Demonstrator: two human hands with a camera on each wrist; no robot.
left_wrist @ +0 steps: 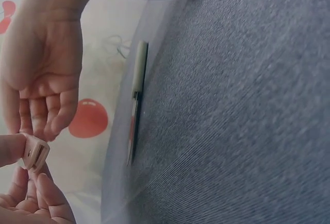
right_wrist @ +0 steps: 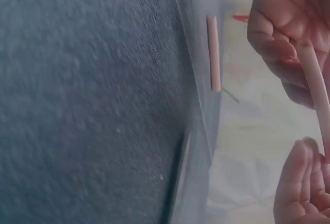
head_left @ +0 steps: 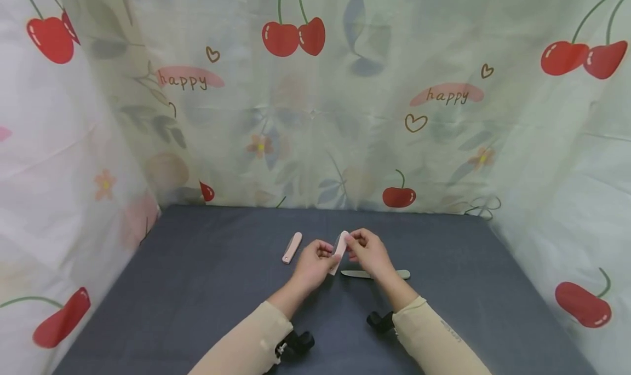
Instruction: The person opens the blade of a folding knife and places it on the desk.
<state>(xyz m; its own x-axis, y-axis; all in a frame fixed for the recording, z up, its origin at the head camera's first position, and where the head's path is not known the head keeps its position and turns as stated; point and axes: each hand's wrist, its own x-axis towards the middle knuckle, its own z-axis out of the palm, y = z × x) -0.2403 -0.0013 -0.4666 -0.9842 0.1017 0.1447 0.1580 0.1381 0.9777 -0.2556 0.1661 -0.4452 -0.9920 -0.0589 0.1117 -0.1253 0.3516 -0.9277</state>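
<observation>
Both hands, left hand (head_left: 311, 264) and right hand (head_left: 368, 251), have fingers pinched round the pink sheath (head_left: 339, 249) above the counter (head_left: 197, 287), while the bare knife (head_left: 374, 275) lies unsheathed just beside them.

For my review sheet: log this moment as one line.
left hand: pinches pink sheath | right hand: pinches same sheath | green-handled knife: lies on grey table | second pink sheath: on table

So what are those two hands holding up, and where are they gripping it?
A slim pale pink plastic sheath: the right hand pinches its upper end, the left hand its lower part.
</observation>
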